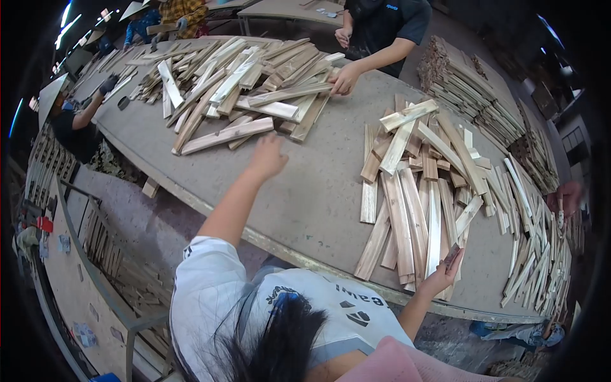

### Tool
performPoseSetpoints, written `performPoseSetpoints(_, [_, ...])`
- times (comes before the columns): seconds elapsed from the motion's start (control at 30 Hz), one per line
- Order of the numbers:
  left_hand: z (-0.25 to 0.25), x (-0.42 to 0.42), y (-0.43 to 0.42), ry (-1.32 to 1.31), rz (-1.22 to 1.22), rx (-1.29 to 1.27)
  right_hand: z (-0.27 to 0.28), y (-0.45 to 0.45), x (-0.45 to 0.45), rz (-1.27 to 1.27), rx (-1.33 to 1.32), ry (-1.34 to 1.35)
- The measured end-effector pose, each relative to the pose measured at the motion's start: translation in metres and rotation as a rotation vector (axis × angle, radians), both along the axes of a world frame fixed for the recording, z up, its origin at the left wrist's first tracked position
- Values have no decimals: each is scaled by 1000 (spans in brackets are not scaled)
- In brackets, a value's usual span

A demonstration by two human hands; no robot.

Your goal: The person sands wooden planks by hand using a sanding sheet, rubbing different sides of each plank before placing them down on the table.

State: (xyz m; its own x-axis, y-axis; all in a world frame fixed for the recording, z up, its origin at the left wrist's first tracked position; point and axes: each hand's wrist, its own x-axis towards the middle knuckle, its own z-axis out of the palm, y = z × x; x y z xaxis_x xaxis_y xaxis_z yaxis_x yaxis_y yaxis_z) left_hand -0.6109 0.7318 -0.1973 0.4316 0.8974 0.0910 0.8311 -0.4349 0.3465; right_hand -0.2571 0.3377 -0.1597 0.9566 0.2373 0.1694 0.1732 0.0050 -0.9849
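My left hand (267,158) reaches over the table beside the near end of a wooden strip (228,135), its fingers slightly apart and holding nothing visible. This strip lies at the front of a large heap of wooden strips (232,81). Near the table's front edge, my right hand (443,272) is closed round a small, dark, narrow object (452,256), too small to make out. Just above it is the lower end of a pale strip (468,215), at the edge of a second heap (407,223).
Across the table (305,191), a person in a dark shirt (388,28) touches the large heap with one hand. Another person in a conical hat (75,118) works at the left. More strips (533,254) cover the right end; stacked wood (471,89) stands behind.
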Motion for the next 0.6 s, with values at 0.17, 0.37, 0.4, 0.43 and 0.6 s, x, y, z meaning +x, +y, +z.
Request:
performPoseSetpoints(0.17, [16,-16,152,277,192,142,-11,28,-60,-89,13,-16])
performPoseSetpoints(0.37, [-4,-19,195,451,-28,-86,-38,68,-130,-75,-98,10])
performPoseSetpoints(0.4, [-15,-19,190,396,-29,-25,-41,75,-139,-75,-113,9])
performPoseSetpoints(0.43, [1,-24,173,380,-77,5,-28,90,-161,-65,-147,14])
performPoseSetpoints(0.6, [-18,-16,191,147,-344,228,-27,116,-189,28,-79,8])
